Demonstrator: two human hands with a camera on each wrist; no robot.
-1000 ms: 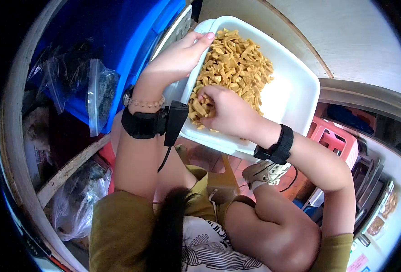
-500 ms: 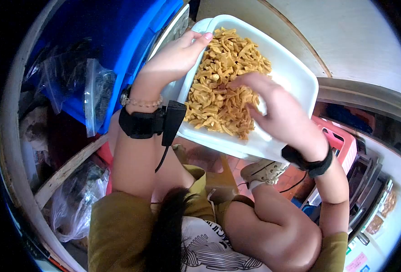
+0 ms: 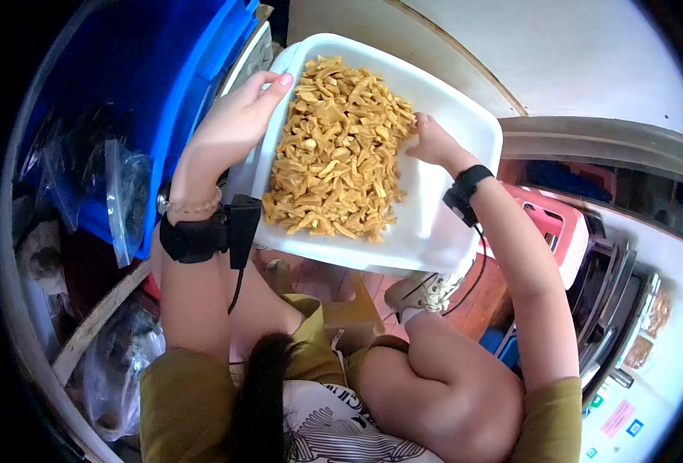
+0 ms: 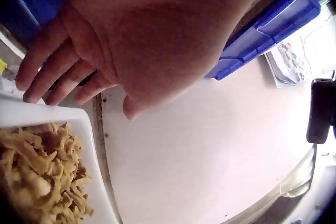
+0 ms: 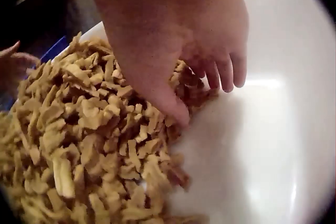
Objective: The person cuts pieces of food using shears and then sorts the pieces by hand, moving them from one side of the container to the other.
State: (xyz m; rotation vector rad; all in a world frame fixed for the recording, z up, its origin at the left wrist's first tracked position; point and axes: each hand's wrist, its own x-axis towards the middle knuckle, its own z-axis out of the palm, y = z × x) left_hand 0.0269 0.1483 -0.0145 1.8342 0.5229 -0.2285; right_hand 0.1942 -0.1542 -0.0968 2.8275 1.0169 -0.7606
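A white plastic tub (image 3: 453, 231) holds a heap of tan-yellow cut strips (image 3: 338, 154) that look like food. At its left rim is my left hand (image 3: 233, 116), the thumb over the edge in the head view. The left wrist view shows that palm (image 4: 152, 35) bare, with its fingertips right at the rim. My right hand (image 3: 434, 143) is inside the tub at the right edge of the heap. In the right wrist view, its thumb (image 5: 176, 111) and fingers (image 5: 226, 71) are spread apart among the strips, partly bent.
Left of the tub stands a large blue bin (image 3: 125, 92) with a clear plastic bag (image 3: 125, 197) hanging at its side. A pink plastic stool (image 3: 554, 231) stands to the right. Beyond the tub is a pale panel (image 3: 573, 62). My shoe (image 3: 434, 293) is just below the tub.
My right hand has gone from the heap's near left part, across its top, to its right edge. The left hand stays at the rim. The head view has shifted.
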